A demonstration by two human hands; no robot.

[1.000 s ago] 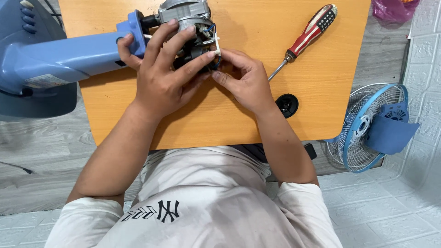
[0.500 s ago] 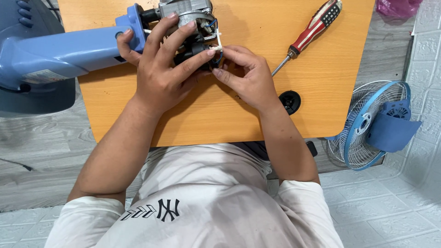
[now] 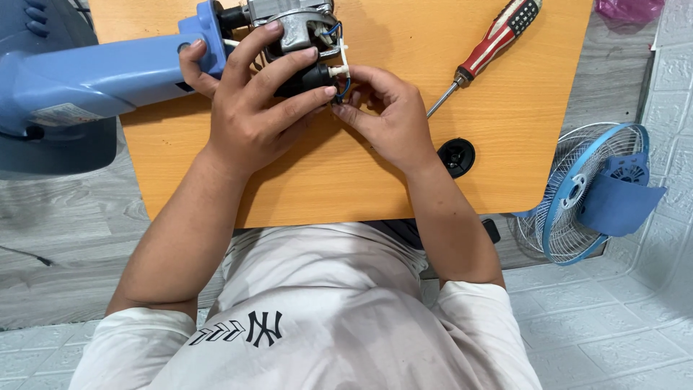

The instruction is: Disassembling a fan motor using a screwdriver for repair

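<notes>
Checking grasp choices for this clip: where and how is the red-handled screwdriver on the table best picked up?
Take the screwdriver by its thick red handle, coming from above with the right hand. It lies flat and diagonal on the orange table, handle toward the far right edge, thin shaft pointing toward the hands. The handle is bare and apart from the black round cap.

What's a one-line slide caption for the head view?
Left hand steadies a grey metal fan motor on a blue plastic stand while right hand pinches its wires, red-handled screwdriver alongside on orange wooden table.

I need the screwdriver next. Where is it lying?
In the head view the screwdriver lies slanted on the table, at its far right, beyond the right hand and above the black knob.
</notes>
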